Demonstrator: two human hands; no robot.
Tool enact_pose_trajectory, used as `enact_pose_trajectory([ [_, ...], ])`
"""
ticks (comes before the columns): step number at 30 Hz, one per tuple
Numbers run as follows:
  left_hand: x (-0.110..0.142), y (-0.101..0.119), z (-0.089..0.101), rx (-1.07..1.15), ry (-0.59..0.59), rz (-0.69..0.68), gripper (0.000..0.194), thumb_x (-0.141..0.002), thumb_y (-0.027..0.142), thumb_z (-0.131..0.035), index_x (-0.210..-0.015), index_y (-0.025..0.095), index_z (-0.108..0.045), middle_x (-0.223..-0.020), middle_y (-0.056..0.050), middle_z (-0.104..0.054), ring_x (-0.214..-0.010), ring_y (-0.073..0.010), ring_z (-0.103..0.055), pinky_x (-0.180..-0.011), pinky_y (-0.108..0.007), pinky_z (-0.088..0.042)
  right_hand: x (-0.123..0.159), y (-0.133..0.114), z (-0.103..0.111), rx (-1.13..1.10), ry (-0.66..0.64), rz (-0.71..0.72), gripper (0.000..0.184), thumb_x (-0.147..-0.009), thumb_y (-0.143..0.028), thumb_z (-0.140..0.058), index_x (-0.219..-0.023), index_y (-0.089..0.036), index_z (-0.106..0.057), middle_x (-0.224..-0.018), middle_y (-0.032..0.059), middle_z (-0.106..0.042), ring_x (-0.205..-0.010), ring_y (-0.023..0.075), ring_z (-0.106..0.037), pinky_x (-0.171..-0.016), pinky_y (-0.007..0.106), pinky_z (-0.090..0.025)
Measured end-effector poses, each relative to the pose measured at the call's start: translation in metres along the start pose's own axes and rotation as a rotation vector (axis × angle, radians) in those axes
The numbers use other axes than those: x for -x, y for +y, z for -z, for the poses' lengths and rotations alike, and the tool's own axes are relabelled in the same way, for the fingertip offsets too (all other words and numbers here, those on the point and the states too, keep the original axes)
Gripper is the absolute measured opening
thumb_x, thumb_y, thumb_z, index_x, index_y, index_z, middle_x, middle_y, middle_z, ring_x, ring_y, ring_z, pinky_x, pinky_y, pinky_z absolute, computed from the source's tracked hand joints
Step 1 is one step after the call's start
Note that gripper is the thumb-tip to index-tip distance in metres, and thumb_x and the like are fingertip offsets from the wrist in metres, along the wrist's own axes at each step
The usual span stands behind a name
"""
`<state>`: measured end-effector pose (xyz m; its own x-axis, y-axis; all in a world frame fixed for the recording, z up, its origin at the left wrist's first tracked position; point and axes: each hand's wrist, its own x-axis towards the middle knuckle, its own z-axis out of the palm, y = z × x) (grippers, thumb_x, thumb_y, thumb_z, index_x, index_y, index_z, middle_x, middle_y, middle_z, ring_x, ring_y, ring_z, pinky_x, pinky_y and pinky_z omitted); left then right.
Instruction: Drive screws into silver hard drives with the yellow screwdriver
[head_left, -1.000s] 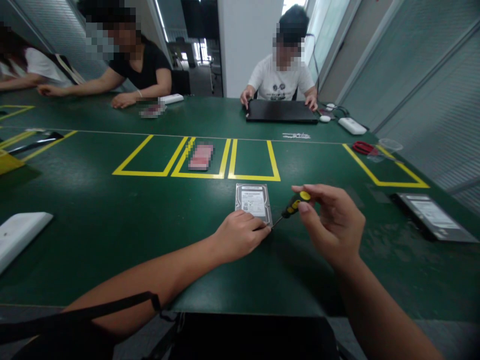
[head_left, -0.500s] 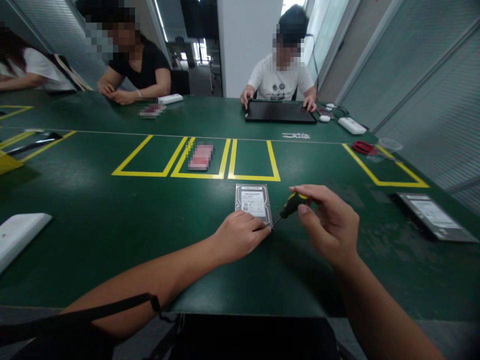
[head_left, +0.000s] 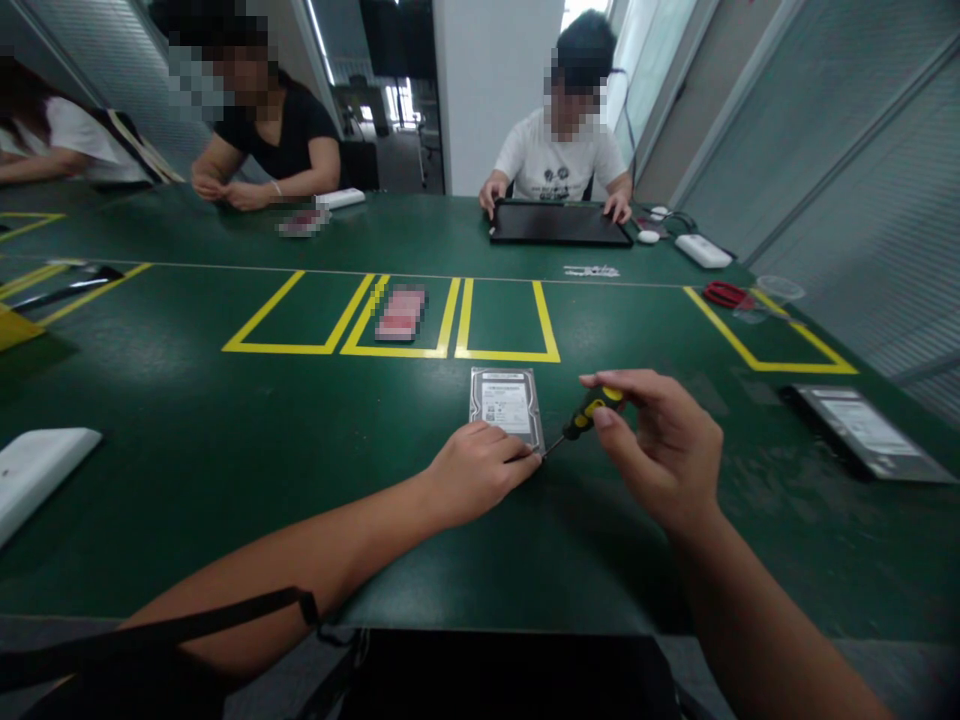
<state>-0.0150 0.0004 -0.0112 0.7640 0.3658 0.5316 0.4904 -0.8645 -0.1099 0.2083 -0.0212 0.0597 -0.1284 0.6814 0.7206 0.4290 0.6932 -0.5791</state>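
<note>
A silver hard drive (head_left: 504,398) with a white label lies on the green table. My left hand (head_left: 484,472) rests over its near edge, fingers closed and pressed on the drive's near right corner. In my right hand (head_left: 664,450) is a black and yellow screwdriver (head_left: 591,412), its handle between thumb and fingers. The screwdriver slants down to the left, and its tip meets the drive's near right corner beside my left fingertips. What the tip touches is too small to make out.
A second hard drive (head_left: 870,430) lies at the right. Yellow tape (head_left: 506,355) marks boxes on the table, one with a pink item (head_left: 400,314). A white device (head_left: 45,475) sits left. Across the table, a person holds a black panel (head_left: 561,223); other people sit at the left.
The screwdriver handle has turned in my right hand, showing more yellow, and shifted slightly right. My left hand and the hard drive keep their place.
</note>
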Motion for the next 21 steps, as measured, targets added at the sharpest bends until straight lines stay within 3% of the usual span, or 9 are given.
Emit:
enact_pose_trajectory([
  [8, 0.0001, 0.0002, -0.0002, 0.007, -0.011, -0.001, 0.019, -0.098, 0.027, -0.055, -0.109, 0.023, -0.070, -0.092, -0.003, -0.072, -0.084, -0.0170, -0.067, -0.069, -0.031, -0.049, -0.0048, -0.0070, 0.0030, -0.014, -0.001, 0.080, 0.031, -0.094, -0.012, -0.053, -0.119, -0.024, -0.068, -0.115, 0.0046, -0.068, -0.107, 0.0198, -0.063, -0.093, 0.041, -0.051],
  [17, -0.0013, 0.0005, 0.0022, -0.003, -0.007, -0.007, 0.020, -0.099, 0.026, -0.053, -0.110, 0.023, -0.070, -0.091, -0.003, -0.072, -0.083, -0.0165, -0.067, -0.070, -0.031, -0.050, -0.0032, -0.0017, 0.0017, 0.005, 0.018, 0.053, 0.025, -0.087, -0.020, -0.069, -0.112, -0.026, -0.068, -0.101, 0.0046, -0.063, -0.092, 0.0172, -0.060, -0.073, 0.032, -0.051],
  [21, -0.0011, 0.0003, 0.0021, -0.012, -0.003, -0.002, 0.020, -0.099, 0.026, -0.054, -0.109, 0.023, -0.070, -0.092, -0.002, -0.072, -0.082, -0.0168, -0.066, -0.069, -0.032, -0.049, -0.0042, -0.0046, 0.0037, -0.004, -0.004, 0.065, 0.025, -0.093, -0.019, -0.060, -0.116, -0.025, -0.068, -0.111, 0.0060, -0.065, -0.104, 0.0197, -0.061, -0.086, 0.038, -0.051],
])
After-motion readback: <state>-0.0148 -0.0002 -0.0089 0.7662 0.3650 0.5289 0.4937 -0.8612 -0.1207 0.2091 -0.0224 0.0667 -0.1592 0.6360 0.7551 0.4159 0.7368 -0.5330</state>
